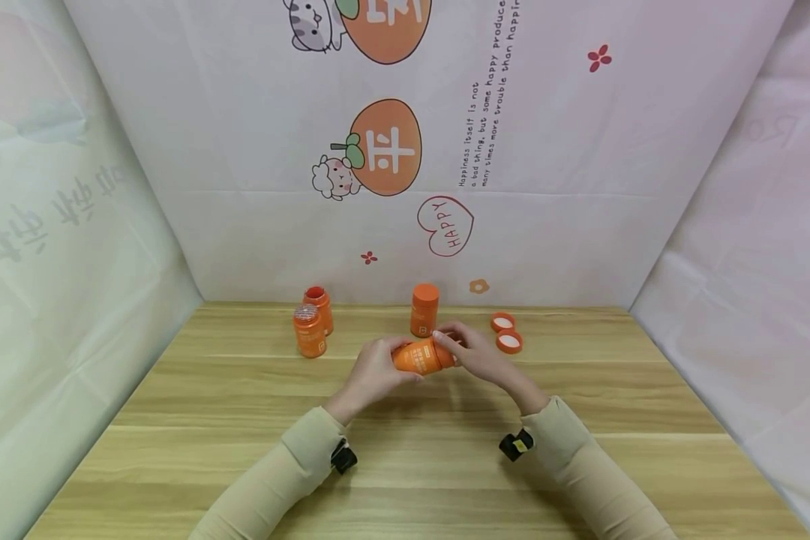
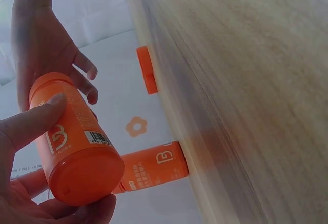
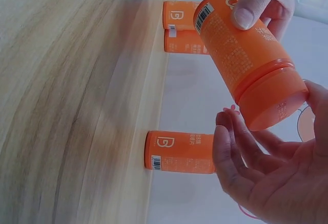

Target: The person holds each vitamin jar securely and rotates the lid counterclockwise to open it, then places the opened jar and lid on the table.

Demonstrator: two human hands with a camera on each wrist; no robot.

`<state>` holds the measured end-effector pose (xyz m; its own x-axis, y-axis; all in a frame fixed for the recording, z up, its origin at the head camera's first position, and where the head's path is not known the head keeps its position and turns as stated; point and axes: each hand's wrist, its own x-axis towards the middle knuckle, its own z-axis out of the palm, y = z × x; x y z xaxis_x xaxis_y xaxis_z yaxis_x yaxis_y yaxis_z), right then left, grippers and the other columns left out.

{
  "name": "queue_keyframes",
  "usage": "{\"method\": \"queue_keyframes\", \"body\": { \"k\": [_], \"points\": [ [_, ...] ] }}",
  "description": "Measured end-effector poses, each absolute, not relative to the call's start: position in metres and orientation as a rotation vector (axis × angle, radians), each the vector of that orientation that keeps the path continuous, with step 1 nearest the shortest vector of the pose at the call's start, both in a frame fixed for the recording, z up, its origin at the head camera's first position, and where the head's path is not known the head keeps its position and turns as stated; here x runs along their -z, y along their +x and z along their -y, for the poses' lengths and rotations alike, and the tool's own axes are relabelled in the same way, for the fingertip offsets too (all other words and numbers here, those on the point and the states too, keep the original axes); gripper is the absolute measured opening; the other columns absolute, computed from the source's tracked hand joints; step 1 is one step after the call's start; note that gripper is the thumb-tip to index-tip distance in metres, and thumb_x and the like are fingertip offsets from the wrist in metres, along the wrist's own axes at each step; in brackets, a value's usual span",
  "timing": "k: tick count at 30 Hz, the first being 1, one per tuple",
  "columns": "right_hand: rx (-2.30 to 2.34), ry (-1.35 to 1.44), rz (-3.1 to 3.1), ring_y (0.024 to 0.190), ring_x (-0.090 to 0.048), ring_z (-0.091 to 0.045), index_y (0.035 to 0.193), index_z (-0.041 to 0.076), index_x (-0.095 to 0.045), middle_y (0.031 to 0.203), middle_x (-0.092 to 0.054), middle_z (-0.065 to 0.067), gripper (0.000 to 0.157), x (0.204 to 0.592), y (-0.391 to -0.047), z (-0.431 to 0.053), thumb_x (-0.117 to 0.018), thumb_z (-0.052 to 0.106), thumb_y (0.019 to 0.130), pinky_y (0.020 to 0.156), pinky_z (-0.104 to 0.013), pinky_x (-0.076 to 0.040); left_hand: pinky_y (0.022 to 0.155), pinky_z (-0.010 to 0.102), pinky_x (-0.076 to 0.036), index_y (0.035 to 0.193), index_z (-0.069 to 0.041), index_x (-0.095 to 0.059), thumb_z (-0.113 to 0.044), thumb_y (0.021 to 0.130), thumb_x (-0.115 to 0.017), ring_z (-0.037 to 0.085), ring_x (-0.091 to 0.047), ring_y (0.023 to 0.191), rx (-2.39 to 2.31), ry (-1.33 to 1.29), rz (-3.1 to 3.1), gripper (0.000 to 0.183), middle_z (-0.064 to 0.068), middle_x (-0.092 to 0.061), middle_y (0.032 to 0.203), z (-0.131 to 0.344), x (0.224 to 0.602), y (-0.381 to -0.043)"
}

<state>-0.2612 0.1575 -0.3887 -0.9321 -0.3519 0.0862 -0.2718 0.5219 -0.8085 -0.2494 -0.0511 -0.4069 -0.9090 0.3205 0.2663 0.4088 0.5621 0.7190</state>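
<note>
My left hand (image 1: 376, 369) grips an orange bottle (image 1: 417, 358) with white lettering around its body, holding it tilted above the table. The left thumb lies along the bottle's side in the left wrist view. At the other end is the bottle's orange cap (image 3: 272, 98), still on the neck. My right hand (image 3: 277, 175) is around this cap, its thumb at one edge and fingertips at the other; the remaining fingers spread loosely below. Just behind stands another capped orange bottle (image 1: 424, 311), upright on the table.
Two uncapped orange bottles, a front one (image 1: 310, 334) and a rear one (image 1: 326, 315), stand close together at the back left. Two loose orange caps (image 1: 509, 343) lie white inside up at the back right. A printed white cloth (image 1: 553, 225) walls the wooden table (image 1: 432, 480).
</note>
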Motion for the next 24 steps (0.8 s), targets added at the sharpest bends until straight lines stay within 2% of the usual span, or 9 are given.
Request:
{"method": "queue_keyframes", "body": {
  "k": [4, 15, 24],
  "points": [
    [1.379, -0.505, -2.632, 0.092, -0.059, -0.021, 0.126, 0.008, -0.054, 0.110, -0.062, -0.013, 0.047, 0.3912, -0.2631, -0.1578, -0.049, 0.045, 0.096, 0.075, -0.043, -0.055, 0.079, 0.036, -0.050, 0.114, -0.012, -0.067, -0.017, 0.066, -0.086, 0.017, -0.060, 0.089, 1.261, -0.623, 2.687, 0.052, 0.004, -0.068, 0.105, 0.0511, 0.4061, -0.2499],
    [1.427, -0.470, -2.588, 0.093, -0.060, -0.021, 0.124, 0.006, -0.054, 0.110, -0.061, -0.014, 0.049, 0.3890, -0.2610, -0.1579, -0.052, 0.045, 0.095, 0.076, -0.045, -0.055, 0.079, 0.036, -0.049, 0.114, -0.012, -0.067, -0.015, 0.066, -0.086, 0.018, -0.059, 0.090, 1.267, -0.632, 2.673, 0.052, 0.004, -0.067, 0.106, 0.0524, 0.4050, -0.2495],
    [1.480, -0.485, -2.585, 0.091, -0.059, -0.020, 0.121, 0.003, -0.056, 0.109, -0.061, -0.013, 0.045, 0.3871, -0.2585, -0.1581, -0.056, 0.040, 0.094, 0.076, -0.044, -0.055, 0.082, 0.038, -0.049, 0.115, -0.011, -0.067, -0.015, 0.066, -0.086, 0.019, -0.059, 0.092, 1.288, -0.607, 2.675, 0.053, 0.005, -0.067, 0.108, 0.0528, 0.4040, -0.2483]
  ]
}}
